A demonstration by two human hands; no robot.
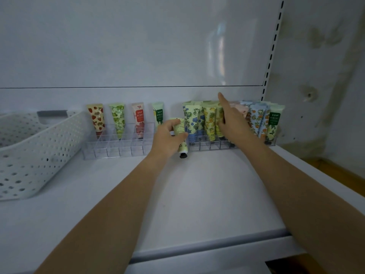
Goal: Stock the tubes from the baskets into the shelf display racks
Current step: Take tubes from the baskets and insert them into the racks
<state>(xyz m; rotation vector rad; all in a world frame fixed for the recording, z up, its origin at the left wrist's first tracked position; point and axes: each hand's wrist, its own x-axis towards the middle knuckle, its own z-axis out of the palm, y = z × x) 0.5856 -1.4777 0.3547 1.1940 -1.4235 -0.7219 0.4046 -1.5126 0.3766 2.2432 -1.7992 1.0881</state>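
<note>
On the white shelf (197, 184) my left hand (167, 138) grips a pale green tube (179, 126), cap down, in front of the gap between two clear racks. The left rack (110, 150) has four tubes (118, 120) standing along its far row, with its near cells bare. My right hand (234, 124) reaches into the packed right rack (211, 145), forefinger pointing up, touching the tubes there; I cannot tell whether it holds one. A white perforated basket (39, 149) sits at the far left.

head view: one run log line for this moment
left hand holds pale green tube, cap down | right hand at tubes in right rack, grip unclear | left rack part filled
</note>
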